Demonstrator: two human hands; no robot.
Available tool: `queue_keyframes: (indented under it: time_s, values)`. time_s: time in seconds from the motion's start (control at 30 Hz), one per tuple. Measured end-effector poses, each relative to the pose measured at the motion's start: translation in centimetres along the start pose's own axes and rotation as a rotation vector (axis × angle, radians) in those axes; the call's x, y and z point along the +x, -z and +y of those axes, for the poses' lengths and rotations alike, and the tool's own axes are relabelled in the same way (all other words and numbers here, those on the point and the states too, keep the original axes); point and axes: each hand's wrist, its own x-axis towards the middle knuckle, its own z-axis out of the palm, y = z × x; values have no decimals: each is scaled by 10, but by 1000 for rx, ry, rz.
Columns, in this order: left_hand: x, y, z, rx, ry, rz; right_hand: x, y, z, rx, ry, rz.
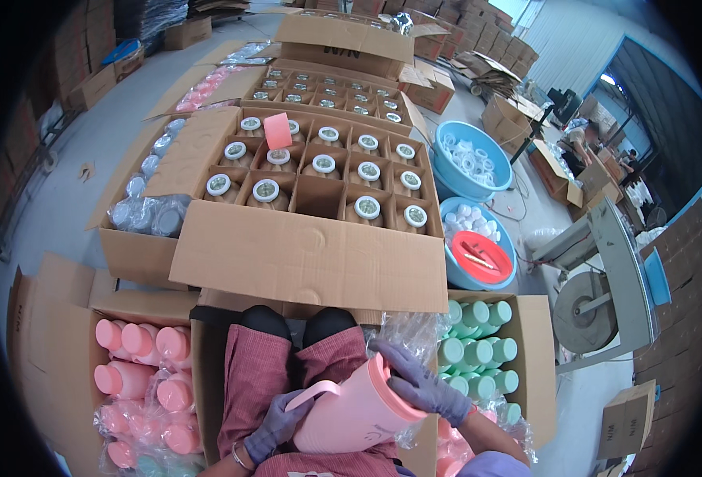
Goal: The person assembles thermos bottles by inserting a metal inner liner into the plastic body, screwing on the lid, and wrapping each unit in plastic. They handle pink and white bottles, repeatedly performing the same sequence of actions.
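A pink plastic jug (355, 409) with a loop handle lies tilted over my lap, its wide rim toward the upper right. My left hand (275, 423), in a grey-purple glove, is closed at the handle side of the jug. My right hand (429, 389), gloved alike, grips the jug at its rim, fingers bent over the edge. Whether a lid sits in the rim is hard to see. Just ahead stands an open carton (303, 246) with dividers; white-rimmed jars (324, 165) fill most of its cells, and one front cell shows no jar. A pink ring-shaped piece (278, 131) rests on the jars.
Pink bottles (174, 343) fill a carton at my left, green bottles (478, 350) one at my right. Blue basins hold clear rings (470, 163) and white caps (470, 219), with a red dish (482, 256) on top. A grey machine (597, 294) stands far right; another person (577, 147) works behind.
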Motion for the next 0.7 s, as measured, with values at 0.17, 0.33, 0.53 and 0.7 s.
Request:
queue_keyframes:
  time_s: [0.17,0.33,0.53,0.7]
  values:
    - [44,10,-26,-139,428,-268,14,-6,-38,-240,405,-164]
    - [69,7,-71,-239,369,-488,25,-35,-78,-315,873,-306]
    - [29,18,-4,-67,226,-259,1,-14,-59,10,252,-43]
    - [-12,-11,41,324,-404,30,-53,-35,47,67,-210,182]
